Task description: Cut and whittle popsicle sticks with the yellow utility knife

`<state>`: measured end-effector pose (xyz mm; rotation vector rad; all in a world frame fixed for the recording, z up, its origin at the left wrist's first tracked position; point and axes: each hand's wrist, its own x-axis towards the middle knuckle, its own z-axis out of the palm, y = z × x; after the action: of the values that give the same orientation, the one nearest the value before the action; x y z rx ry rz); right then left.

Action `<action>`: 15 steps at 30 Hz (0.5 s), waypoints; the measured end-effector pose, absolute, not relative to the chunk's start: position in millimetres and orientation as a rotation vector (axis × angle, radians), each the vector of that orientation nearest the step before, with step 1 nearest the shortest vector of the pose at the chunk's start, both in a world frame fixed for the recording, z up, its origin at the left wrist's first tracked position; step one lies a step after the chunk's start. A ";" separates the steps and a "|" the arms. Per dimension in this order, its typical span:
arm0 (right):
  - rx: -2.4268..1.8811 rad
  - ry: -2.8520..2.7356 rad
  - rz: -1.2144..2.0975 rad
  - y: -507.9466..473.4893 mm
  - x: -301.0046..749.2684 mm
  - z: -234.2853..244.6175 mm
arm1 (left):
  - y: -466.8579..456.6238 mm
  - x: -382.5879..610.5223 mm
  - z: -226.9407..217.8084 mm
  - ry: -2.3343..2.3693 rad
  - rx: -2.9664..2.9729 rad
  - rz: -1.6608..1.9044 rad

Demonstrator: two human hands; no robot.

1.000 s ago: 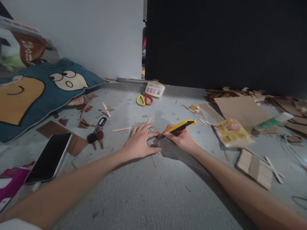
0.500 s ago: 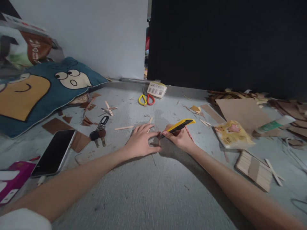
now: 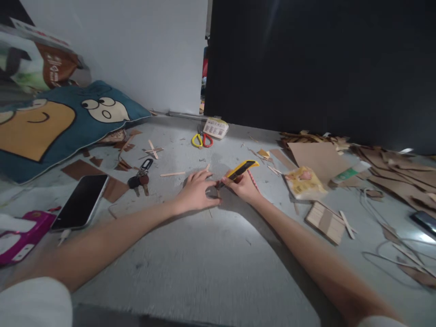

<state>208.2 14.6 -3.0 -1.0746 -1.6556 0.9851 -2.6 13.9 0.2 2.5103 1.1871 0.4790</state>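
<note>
My right hand (image 3: 245,187) is closed round a yellow and black utility knife (image 3: 242,169), held slanting with its blade end low and to the left. That end meets a small brown strip (image 3: 218,192), too small to make out well. My left hand (image 3: 196,191) lies on the grey table, its thumb and index finger at the two ends of the strip, pinning it. The other left fingers are stretched forward. Near them are a wooden craft stick (image 3: 172,174) and another stick's end (image 3: 207,167), partly hidden by the hand.
Scissors (image 3: 202,140) and a small white pack (image 3: 215,128) lie ahead. On the left are keys (image 3: 141,181), a phone (image 3: 81,202) and a blue cushion (image 3: 102,131). A yellow packet (image 3: 304,183), bundled craft sticks (image 3: 325,222), a glue stick (image 3: 350,172) and cardboard (image 3: 320,159) lie right.
The camera view has turned to the right and risen slightly, so more cardboard and cables show. Both hands keep nearly the same pose at the strip, knife still in the right.
</note>
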 end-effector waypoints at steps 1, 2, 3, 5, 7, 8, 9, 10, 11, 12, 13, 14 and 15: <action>-1.080 -1.669 0.975 13.7 208.8 -2.2 | 13.5 -1.4 1.5 1.205 2.497 0.462; -1.077 -1.681 0.974 11.9 209.6 -1.3 | 11.7 0.0 2.6 1.210 2.493 0.440; -1.074 -1.713 0.991 8.9 210.7 -0.5 | 8.7 1.7 3.6 1.205 2.493 0.414; -1.065 -1.753 1.024 0.1 214.3 0.4 | 0.3 5.7 4.4 1.170 2.513 0.413; -1.053 -1.769 1.024 -11.5 219.7 -0.2 | -8.5 10.2 4.1 1.145 2.529 0.425; -1.054 -1.771 1.008 -17.9 222.9 -1.1 | -12.2 12.6 3.9 1.134 2.527 0.424; -1.061 -1.766 0.986 -24.3 226.3 -2.2 | -15.3 15.1 3.8 1.113 2.523 0.405; -1.069 -1.759 0.966 -30.5 229.5 -3.4 | -17.6 17.4 3.9 1.083 2.528 0.380; -1.076 -1.751 0.946 -36.2 232.5 -4.5 | -19.3 19.6 4.2 1.063 2.540 0.367; -1.080 -1.743 0.930 -41.4 235.1 -5.4 | -20.3 21.3 4.6 1.045 2.559 0.355; -1.081 -1.739 0.918 -45.7 237.1 -6.1 | -20.9 22.6 5.0 1.016 2.585 0.352; -1.080 -1.740 0.909 -49.3 238.5 -6.6 | -21.3 23.1 5.3 0.968 2.609 0.354; -1.078 -1.743 0.903 -51.9 239.2 -6.8 | -21.4 22.9 5.2 0.905 2.628 0.350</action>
<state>239.2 -51.9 -6.8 -1.0785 -1.7433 0.9031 22.9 -21.4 5.2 2.6276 0.9050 0.3496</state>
